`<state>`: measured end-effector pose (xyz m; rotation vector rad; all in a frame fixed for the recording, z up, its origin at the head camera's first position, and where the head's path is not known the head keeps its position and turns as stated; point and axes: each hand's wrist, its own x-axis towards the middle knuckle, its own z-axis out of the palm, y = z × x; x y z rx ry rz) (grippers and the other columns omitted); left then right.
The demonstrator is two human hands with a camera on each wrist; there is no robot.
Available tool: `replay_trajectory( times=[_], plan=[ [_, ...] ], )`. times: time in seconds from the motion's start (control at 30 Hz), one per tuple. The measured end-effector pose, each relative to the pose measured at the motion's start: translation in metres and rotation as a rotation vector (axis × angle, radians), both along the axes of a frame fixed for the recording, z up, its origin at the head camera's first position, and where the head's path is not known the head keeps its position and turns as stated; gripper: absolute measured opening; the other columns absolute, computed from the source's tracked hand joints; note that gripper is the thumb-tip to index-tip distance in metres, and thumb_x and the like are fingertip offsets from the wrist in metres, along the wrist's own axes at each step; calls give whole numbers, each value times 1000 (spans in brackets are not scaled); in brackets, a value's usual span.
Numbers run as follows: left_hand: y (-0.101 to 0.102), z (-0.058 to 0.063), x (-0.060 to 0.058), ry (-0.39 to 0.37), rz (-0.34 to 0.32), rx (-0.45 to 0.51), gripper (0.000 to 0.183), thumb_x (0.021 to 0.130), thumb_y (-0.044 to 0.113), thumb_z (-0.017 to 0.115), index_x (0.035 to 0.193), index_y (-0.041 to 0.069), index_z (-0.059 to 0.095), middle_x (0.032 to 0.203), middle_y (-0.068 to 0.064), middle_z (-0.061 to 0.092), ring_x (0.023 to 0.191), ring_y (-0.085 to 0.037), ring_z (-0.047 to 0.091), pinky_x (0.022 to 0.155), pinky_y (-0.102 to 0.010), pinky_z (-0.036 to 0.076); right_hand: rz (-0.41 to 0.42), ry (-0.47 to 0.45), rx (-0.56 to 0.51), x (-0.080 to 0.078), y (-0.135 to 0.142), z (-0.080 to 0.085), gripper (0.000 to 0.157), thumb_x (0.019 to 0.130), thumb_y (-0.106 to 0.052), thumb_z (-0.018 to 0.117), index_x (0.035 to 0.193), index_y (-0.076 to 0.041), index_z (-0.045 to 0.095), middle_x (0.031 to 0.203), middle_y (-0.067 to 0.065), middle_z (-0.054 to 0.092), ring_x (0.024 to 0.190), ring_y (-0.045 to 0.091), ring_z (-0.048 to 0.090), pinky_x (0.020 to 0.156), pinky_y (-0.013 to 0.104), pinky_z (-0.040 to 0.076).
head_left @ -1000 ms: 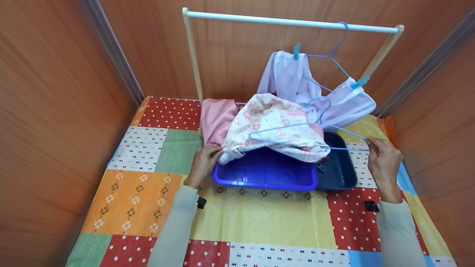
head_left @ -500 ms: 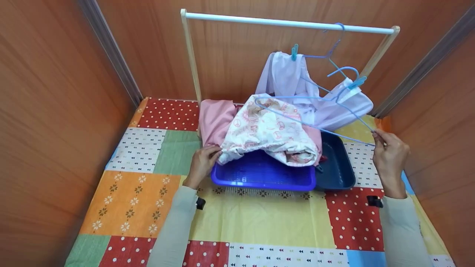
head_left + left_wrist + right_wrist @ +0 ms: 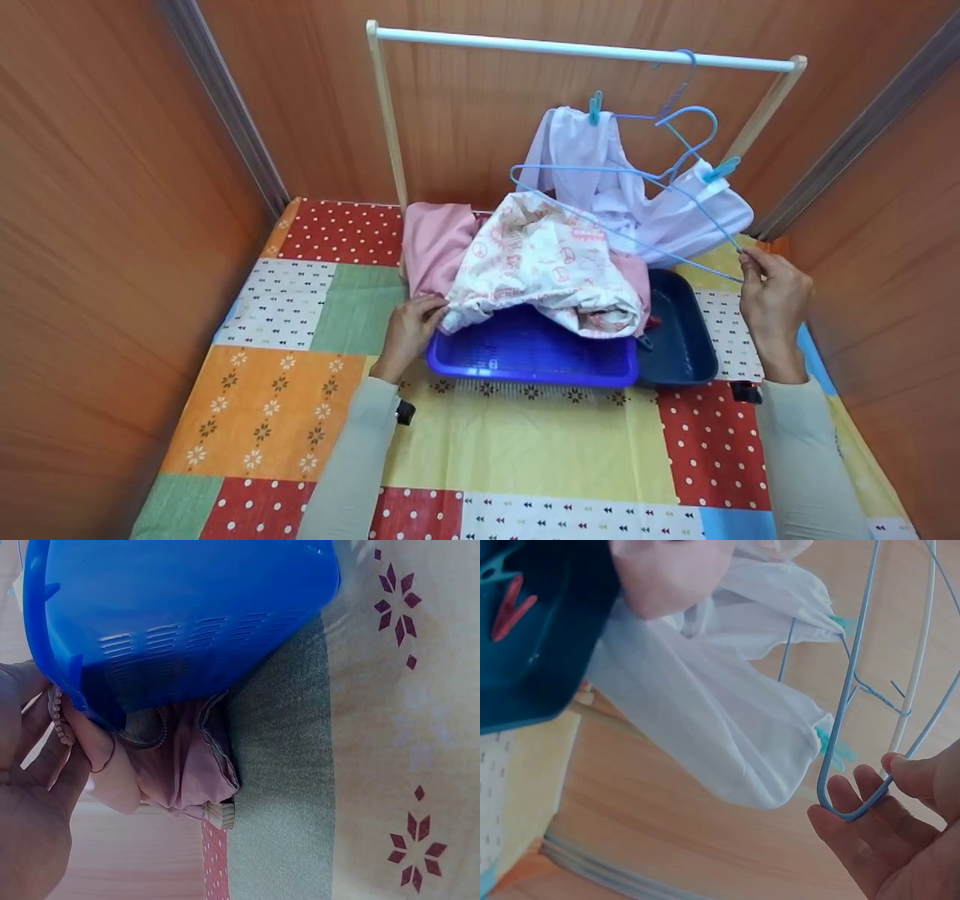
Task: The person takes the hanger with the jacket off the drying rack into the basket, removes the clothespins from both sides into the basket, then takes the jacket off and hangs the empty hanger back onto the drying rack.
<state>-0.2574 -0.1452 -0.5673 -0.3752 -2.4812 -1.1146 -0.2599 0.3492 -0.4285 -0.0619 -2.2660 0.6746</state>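
My left hand (image 3: 409, 334) pinches the lower left edge of a white garment with pink print (image 3: 525, 259). That garment lies over a purple-blue basket (image 3: 532, 377), covering its back part. In the left wrist view, a scalloped trim shows at the finger and thumb. My right hand (image 3: 776, 315) pinches a lower corner of a blue wire hanger (image 3: 577, 168) between thumb and fingers. The hanger is raised and tilted above the printed garment, its hook (image 3: 694, 109) upward, and nothing hangs on it. In the right wrist view, its rounded corner (image 3: 847, 816) lies across the fingers.
A white rail (image 3: 525, 43) on wooden posts stands behind. From it hangs another hanger with a pale lilac garment (image 3: 585, 154) held by teal clothespins (image 3: 595, 109). A dark tray (image 3: 679, 364) with clothespins stands right of the basket. Pink cloth (image 3: 435, 240) drapes at the basket's left.
The right hand has turned the hanger up off the printed garment, its hook rising toward the rail. The hand went right, then slightly back left. The left hand has stayed in place.
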Motion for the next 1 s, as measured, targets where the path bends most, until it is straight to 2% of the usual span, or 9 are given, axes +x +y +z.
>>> replay_trajectory(
  times=[0.1,0.23,0.43,0.57,0.83,0.9,1.0],
  plan=[
    [0,0,0,-2,0,1,15,90,15,71,100,6,77,105,-12,75,104,-29,69,95,-43,52,13,9,7,-4,-3,2,22,95,-12,64,105,5,73,94,26,72,87,41,69,72,49,50],
    [0,-1,0,4,6,-2,15,90,15,71,100,6,77,105,-12,75,104,-29,69,94,-43,52,46,22,6,-9,-7,6,19,94,-11,65,104,3,74,94,25,72,84,40,68,72,54,49],
    [1,0,0,-6,8,-7,17,91,18,70,100,7,77,105,-12,75,105,-28,69,95,-42,52,64,37,7,-14,-14,11,19,94,-11,65,104,2,75,87,25,71,75,39,64,63,46,40],
    [1,0,0,-4,9,-6,17,91,18,70,100,6,77,105,-12,75,105,-29,69,95,-42,52,76,42,6,-18,-20,17,21,95,-12,64,105,3,74,88,26,71,76,40,65,64,44,41],
    [1,0,1,-4,10,0,15,90,16,71,99,6,77,104,-12,75,103,-29,69,93,-43,52,87,66,48,-28,-32,30,21,95,-14,64,105,2,75,86,24,72,71,37,65,60,29,38],
    [1,0,1,0,9,1,15,90,16,71,99,6,77,104,-12,75,103,-29,69,94,-43,52,95,62,49,-31,-35,33,21,95,-14,64,105,1,75,87,23,72,71,37,65,60,29,37],
    [1,0,1,10,6,4,15,89,15,71,98,6,77,103,-12,75,103,-29,69,93,-43,52,104,46,49,-35,-39,38,22,95,-15,64,106,1,75,91,23,73,76,37,67,62,32,43]
  ],
)
